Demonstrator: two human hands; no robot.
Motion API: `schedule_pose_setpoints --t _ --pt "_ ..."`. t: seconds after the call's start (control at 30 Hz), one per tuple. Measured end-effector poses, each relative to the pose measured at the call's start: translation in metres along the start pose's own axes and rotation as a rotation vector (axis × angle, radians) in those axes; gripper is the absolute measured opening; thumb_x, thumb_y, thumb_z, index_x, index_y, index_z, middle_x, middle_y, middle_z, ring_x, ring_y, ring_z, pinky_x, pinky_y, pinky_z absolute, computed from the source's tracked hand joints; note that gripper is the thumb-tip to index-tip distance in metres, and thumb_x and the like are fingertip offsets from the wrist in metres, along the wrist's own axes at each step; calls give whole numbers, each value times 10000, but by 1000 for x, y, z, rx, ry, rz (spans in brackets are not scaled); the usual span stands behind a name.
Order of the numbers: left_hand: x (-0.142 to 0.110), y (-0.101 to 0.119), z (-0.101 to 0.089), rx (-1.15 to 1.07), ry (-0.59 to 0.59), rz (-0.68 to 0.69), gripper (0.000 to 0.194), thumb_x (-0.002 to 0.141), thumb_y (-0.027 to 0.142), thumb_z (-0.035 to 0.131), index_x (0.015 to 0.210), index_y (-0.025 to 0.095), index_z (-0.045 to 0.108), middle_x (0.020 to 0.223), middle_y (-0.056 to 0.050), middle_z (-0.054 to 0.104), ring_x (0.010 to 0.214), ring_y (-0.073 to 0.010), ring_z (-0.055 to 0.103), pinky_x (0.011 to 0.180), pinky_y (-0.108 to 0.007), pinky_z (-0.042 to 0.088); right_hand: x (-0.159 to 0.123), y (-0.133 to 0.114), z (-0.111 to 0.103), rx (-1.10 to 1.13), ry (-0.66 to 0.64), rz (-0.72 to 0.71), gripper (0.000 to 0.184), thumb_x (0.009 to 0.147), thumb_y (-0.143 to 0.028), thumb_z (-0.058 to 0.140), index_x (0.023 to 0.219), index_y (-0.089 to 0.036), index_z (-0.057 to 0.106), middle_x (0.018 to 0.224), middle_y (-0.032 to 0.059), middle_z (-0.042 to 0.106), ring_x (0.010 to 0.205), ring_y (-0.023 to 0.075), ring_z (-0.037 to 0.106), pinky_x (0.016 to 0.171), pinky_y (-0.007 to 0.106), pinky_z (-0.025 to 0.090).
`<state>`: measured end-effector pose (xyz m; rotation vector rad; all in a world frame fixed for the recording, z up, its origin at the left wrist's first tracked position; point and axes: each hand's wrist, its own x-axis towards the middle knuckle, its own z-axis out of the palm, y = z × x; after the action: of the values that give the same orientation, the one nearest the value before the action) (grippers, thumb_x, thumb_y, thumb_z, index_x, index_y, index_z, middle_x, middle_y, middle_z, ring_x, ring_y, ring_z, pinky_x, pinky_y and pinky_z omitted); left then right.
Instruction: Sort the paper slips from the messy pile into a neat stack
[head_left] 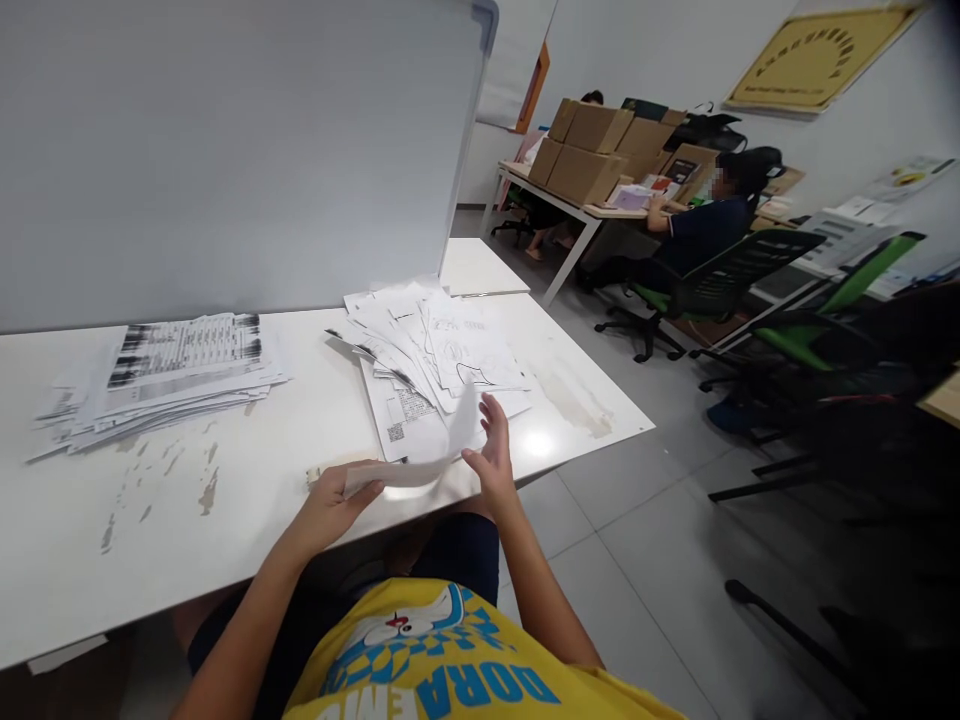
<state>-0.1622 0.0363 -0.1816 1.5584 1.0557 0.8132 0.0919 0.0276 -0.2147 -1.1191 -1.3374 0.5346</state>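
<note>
My left hand (334, 505) is closed on one end of a white sheet of paper (409, 473), thumb on the near side. The sheet is bent, and its far end curls upward beside my right hand (493, 455). That hand has its fingers apart and half curled, with the thumb at or very near the paper; contact is hard to make out. Just beyond lies a loose, fanned heap of printed papers (476, 350). Further left is a flatter stack of papers (187, 350), a sheet with dark print on top.
The white table (285, 540) has worn patches, and a grey-white panel (225, 150) stands along its back. A small pale object (312, 477) lies by my left hand. Rightward are office chairs (742, 265), cardboard boxes (589, 150) on another table, and a seated person (709, 235).
</note>
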Motion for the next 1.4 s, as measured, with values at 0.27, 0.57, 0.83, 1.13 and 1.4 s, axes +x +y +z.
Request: schedule_pose_setpoints --t 0.27,0.57,0.83,1.13,1.4 --pt "-23 -41 22 18 331 265 348 856 406 654 1145 216 619 1126 -124 696 1107 -271 654 999 -468 531 -16 21 -4 174 -88 211 238 842 -382 624 1038 -250 598 960 62 676 958 233 647 903 403 523" --pt "-27 -46 32 204 737 231 328 886 404 600 1130 193 540 1033 -88 653 954 -214 655 888 -398 555 -17 15 -45 39 -203 499 338 799 -465 643 1031 -221 664 991 68 725 942 260 669 843 393 536" --pt "-25 -48 20 939 386 352 523 949 283 431 1457 159 448 1471 -144 516 1425 -290 414 1175 -488 353 -8 13 -74 -8 -271 746 449 686 -393 682 1079 -177 685 956 74 750 915 278 680 748 376 539" --pt "-23 -54 26 1012 387 357 546 951 247 415 1490 152 413 1490 -128 489 1445 -285 381 1189 -511 333 -8 8 -83 -78 -229 806 445 685 -335 661 1094 -167 703 920 80 759 851 274 695 693 355 541" --pt "-23 -54 27 991 392 355 540 945 241 427 1477 152 426 1484 -130 496 1444 -284 382 1193 -517 328 -9 -10 -84 -103 -236 848 480 705 -291 630 1165 -175 703 940 83 766 789 275 708 632 365 561"
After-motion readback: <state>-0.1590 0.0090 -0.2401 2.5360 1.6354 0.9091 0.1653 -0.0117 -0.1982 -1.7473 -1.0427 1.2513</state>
